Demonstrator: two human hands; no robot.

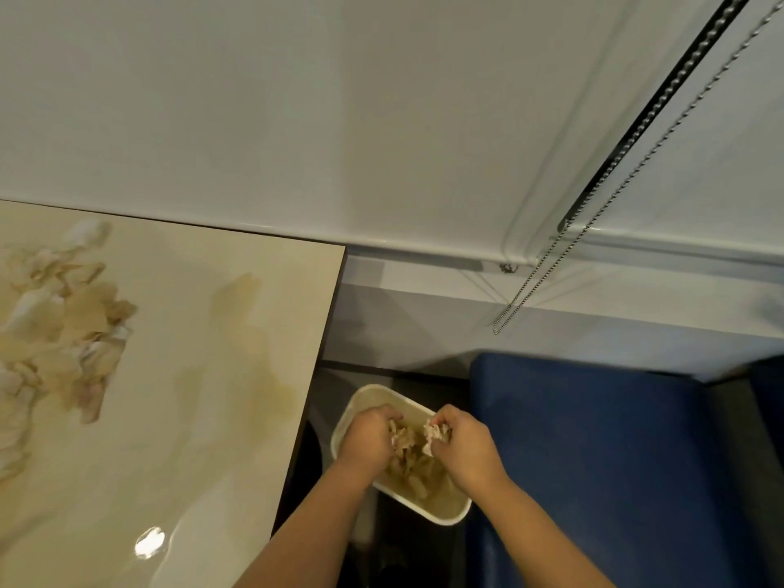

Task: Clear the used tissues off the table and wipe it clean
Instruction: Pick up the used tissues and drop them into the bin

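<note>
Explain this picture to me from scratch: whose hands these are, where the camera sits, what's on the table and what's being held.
There is no machine here. A person wears a wide-angle camera on the head, so the one picture looks forward and down at their own two bare arms.

Both hands reach into a small white bin on the floor, between the table and a blue seat. The right hand has its fingers curled round a crumpled used tissue. The left hand is curled down among the stained tissues in the bin; whether it grips any is hidden.

On the glossy beige table, a pile of used tissues lies at the left. Behind is a pale roller blind with a bead chain.
</note>
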